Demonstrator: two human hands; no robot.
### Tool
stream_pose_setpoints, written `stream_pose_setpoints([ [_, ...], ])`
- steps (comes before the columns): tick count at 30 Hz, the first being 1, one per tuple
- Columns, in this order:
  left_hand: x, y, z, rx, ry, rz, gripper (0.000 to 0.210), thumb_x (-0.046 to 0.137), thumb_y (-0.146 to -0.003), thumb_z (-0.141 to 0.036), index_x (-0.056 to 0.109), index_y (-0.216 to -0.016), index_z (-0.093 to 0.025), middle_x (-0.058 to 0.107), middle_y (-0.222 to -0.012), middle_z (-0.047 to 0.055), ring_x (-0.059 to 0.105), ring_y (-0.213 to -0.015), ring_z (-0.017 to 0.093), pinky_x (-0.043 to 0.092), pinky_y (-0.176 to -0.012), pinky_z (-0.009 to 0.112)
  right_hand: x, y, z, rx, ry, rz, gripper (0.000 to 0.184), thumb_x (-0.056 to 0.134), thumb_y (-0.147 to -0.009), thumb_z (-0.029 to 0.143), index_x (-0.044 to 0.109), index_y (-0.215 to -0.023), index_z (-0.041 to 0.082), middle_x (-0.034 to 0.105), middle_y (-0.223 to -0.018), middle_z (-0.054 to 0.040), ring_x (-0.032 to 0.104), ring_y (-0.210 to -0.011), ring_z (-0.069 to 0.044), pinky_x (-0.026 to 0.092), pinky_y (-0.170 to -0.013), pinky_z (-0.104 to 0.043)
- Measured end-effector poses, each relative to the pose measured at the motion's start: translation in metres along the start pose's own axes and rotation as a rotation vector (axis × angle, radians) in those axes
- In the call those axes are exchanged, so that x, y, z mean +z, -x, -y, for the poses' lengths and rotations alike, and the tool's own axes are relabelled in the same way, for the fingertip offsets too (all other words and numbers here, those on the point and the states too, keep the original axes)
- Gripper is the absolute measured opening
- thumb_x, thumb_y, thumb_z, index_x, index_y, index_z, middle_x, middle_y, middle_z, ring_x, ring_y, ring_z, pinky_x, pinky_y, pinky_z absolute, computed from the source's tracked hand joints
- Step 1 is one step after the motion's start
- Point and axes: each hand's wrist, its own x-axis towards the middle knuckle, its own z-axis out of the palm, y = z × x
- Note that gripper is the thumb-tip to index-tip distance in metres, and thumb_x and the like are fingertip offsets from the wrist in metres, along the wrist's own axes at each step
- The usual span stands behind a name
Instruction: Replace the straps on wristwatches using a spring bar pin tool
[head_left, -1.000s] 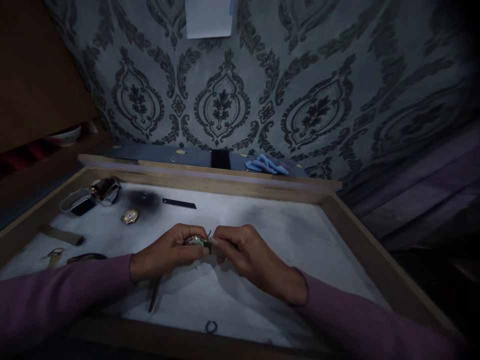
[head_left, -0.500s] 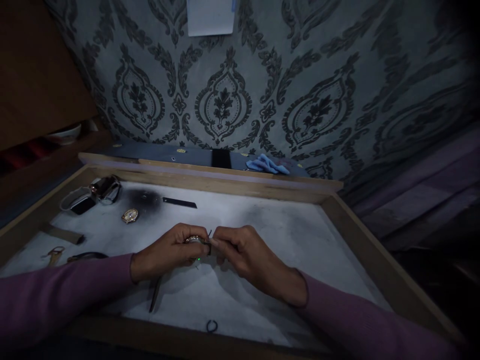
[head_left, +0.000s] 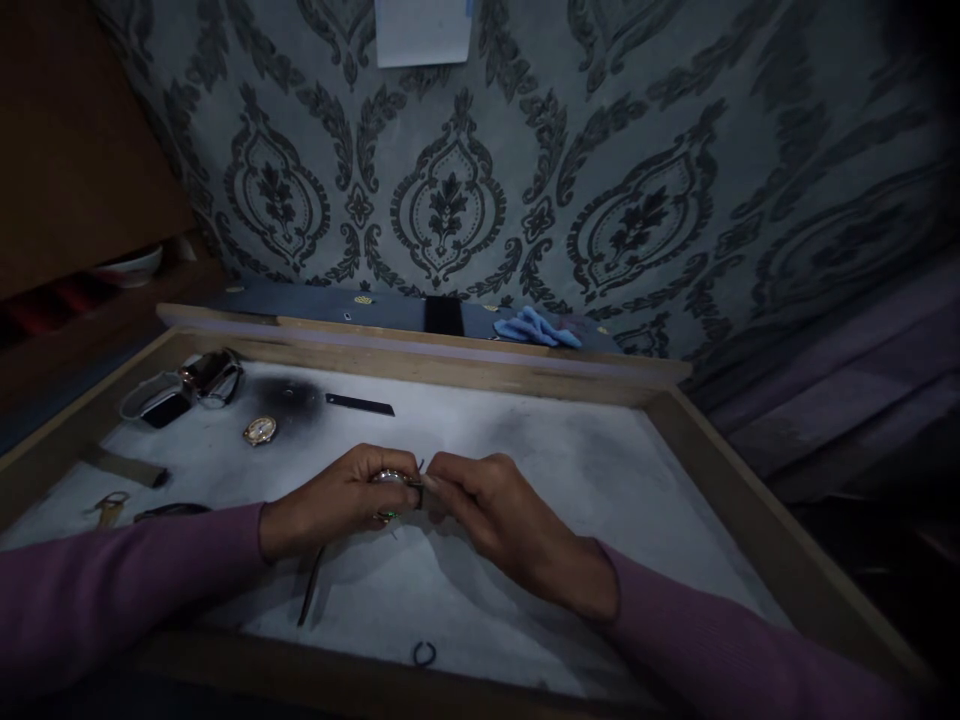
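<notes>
My left hand point(head_left: 346, 498) is closed around a wristwatch point(head_left: 391, 478) with a shiny gold-toned case, thumb on its near side. A small green glint shows at its lower edge. My right hand point(head_left: 491, 510) meets it from the right, thumb and fingers pinched together at the side of the case. A short dark piece lies between the two hands, and a thin dark tip pokes up above it; what exactly the right fingers hold is hidden. Below my left wrist, a narrow dark strip point(head_left: 310, 590) slants down over the white surface.
The wooden-rimmed tray point(head_left: 480, 368) holds a gold-toned watch head point(head_left: 259, 431), a black blade-like strip point(head_left: 360, 404), a smartwatch point(head_left: 166, 408), an olive strap point(head_left: 124, 466) and a small black ring point(head_left: 424, 654). Behind its rim lie a blue cloth point(head_left: 536, 327) and a black rectangle point(head_left: 444, 316).
Both hands stay at the same place with the watch between them. The watch has tilted slightly, and the green glint has shifted a little left.
</notes>
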Motion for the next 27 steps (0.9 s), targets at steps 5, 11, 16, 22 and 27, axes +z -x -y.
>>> stream_pose_setpoints([
  [5, 0.0004, 0.0001, -0.0006, -0.003, -0.014, -0.011, 0.011, 0.057, -0.075, -0.027, 0.056, -0.074, -0.017, 0.041, -0.063, -0.007, 0.030, -0.056, 0.008, 0.028, -0.052, 0.019, 0.0015, -0.0006, -0.0032, 0.037, -0.025, -0.037, 0.030, 0.045, -0.095, 0.020, 0.053, -0.067, 0.016, 0.049, -0.054, 0.0043, 0.043, -0.047, -0.007, 0.032, -0.047, -0.019],
  [11, -0.0013, -0.0001, 0.0001, -0.049, -0.032, -0.034, 0.013, 0.059, -0.075, -0.030, 0.056, -0.077, -0.018, 0.043, -0.067, -0.006, 0.032, -0.058, 0.008, 0.030, -0.054, 0.019, 0.0012, -0.0011, -0.0025, 0.138, -0.143, -0.028, 0.031, 0.045, -0.097, 0.025, 0.057, -0.070, 0.015, 0.060, -0.058, 0.0016, 0.043, -0.039, -0.005, 0.034, -0.041, -0.017],
  [16, 0.0002, 0.0009, -0.0036, -0.086, -0.029, -0.044, 0.016, 0.060, -0.074, -0.033, 0.053, -0.075, -0.019, 0.039, -0.065, -0.007, 0.030, -0.057, 0.008, 0.028, -0.053, 0.019, -0.0001, -0.0010, -0.0002, 0.238, -0.234, 0.004, 0.029, 0.045, -0.097, 0.031, 0.057, -0.076, 0.015, 0.066, -0.064, -0.0014, 0.043, -0.037, -0.005, 0.033, -0.035, -0.015],
  [22, 0.0004, 0.0004, -0.0039, -0.057, -0.045, -0.036, 0.015, 0.059, -0.074, -0.032, 0.052, -0.074, -0.019, 0.040, -0.065, -0.007, 0.031, -0.057, 0.008, 0.027, -0.052, 0.019, -0.0030, -0.0005, 0.0015, 0.259, -0.226, 0.032, 0.025, 0.045, -0.097, 0.029, 0.056, -0.079, 0.016, 0.067, -0.065, -0.0021, 0.043, -0.038, -0.005, 0.035, -0.036, -0.015],
  [27, -0.0014, -0.0004, -0.0004, -0.012, -0.038, -0.016, 0.015, 0.057, -0.076, -0.031, 0.052, -0.073, -0.018, 0.040, -0.063, -0.007, 0.027, -0.053, 0.007, 0.023, -0.049, 0.019, -0.0055, -0.0004, 0.0023, 0.262, -0.271, 0.065, 0.022, 0.045, -0.096, 0.028, 0.053, -0.080, 0.016, 0.066, -0.066, -0.0019, 0.046, -0.042, -0.006, 0.037, -0.038, -0.015],
])
